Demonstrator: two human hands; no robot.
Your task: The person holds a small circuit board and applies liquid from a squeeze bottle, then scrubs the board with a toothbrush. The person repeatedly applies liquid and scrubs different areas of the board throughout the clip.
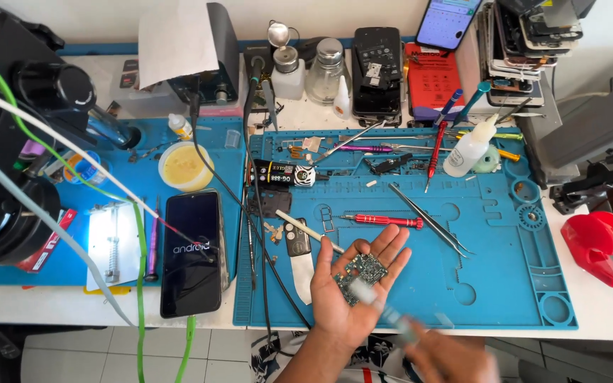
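The left hand (352, 287) lies palm up and spread flat over the near edge of a blue silicone work mat (505, 284), its fingers loosely fanned rather than curled, cradling a small circuit board (361, 272) that rests on the palm and the base of the fingers; the board is dark green, irregular in outline, and studded with tiny square metal shields. The right hand (455, 354) comes in low from the near right, heavily blurred, and seems to be closed around a pale, slender tool (384, 308) whose tip reaches the lower edge of the board, though the smear makes the grip hard to judge. Just beyond the left fingertips a red, knurled screwdriver (384, 221) lies flat on the mat, and beside it a pair of thin steel tweezers (431, 220) runs diagonally. A thin white stick (308, 231) angles toward the thumb side. Left of the mat a glossy black smartphone (191, 252) lies face up with a lit screen, near a round tub of yellow paste (184, 167). Farther back stand a soft translucent squeeze bottle (468, 150) with a pointed nozzle and a clear glass dispenser (326, 71) with a metal top.
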